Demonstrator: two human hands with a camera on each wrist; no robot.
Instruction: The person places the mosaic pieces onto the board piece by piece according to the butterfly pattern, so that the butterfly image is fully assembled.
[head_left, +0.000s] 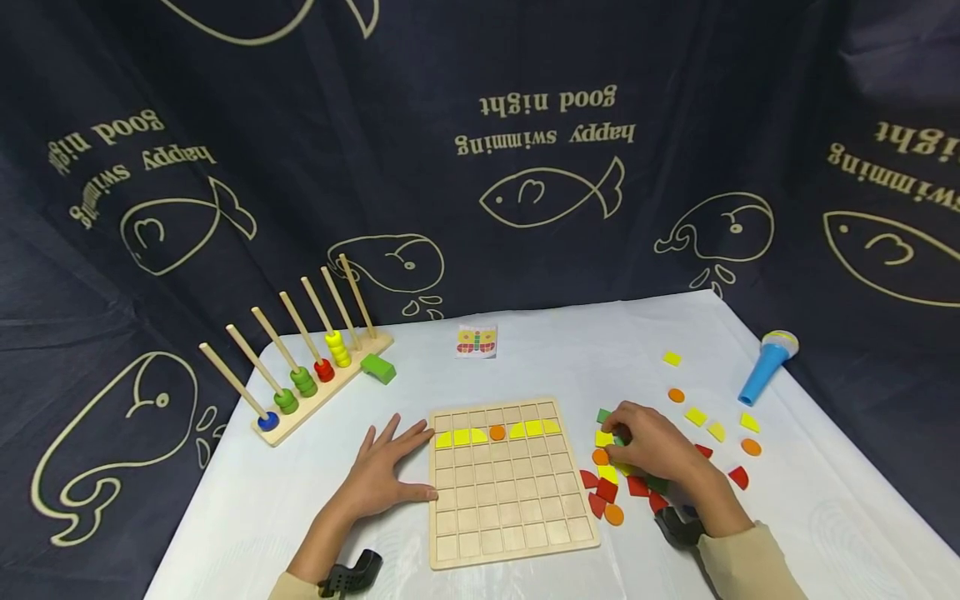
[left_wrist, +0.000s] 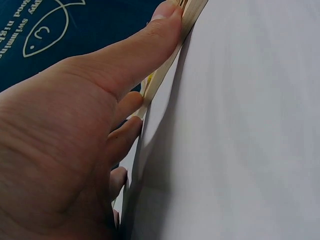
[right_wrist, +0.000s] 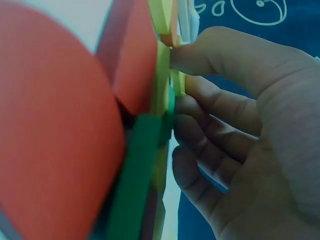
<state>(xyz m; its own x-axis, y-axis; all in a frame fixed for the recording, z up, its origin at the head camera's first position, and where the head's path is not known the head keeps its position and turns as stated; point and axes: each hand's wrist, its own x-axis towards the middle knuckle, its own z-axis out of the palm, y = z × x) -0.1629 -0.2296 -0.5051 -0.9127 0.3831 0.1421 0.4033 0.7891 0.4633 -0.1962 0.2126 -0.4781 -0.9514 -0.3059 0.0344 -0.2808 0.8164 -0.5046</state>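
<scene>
A wooden grid board (head_left: 512, 492) lies on the table; one upper row holds yellow pieces on both sides of an orange disc (head_left: 497, 432). My left hand (head_left: 382, 471) spreads its fingers at the board's left side, its thumb (left_wrist: 160, 37) touching the edge. Over the loose pieces right of the board, my right hand (head_left: 652, 437) bends its fingers, with thumb and forefinger pinching a yellow square (head_left: 604, 438). Beneath and beside it lie a red square (head_left: 607, 490), an orange disc (head_left: 613, 514) and a green piece (right_wrist: 135, 175). The palm hides part of this pile.
An abacus stand (head_left: 322, 392) with rods and coloured beads stands at the back left, beside a green block (head_left: 378, 368). A butterfly picture card (head_left: 476, 342) lies at the back. A blue toy microphone (head_left: 767, 368) rests far right, past scattered yellow, orange and red pieces.
</scene>
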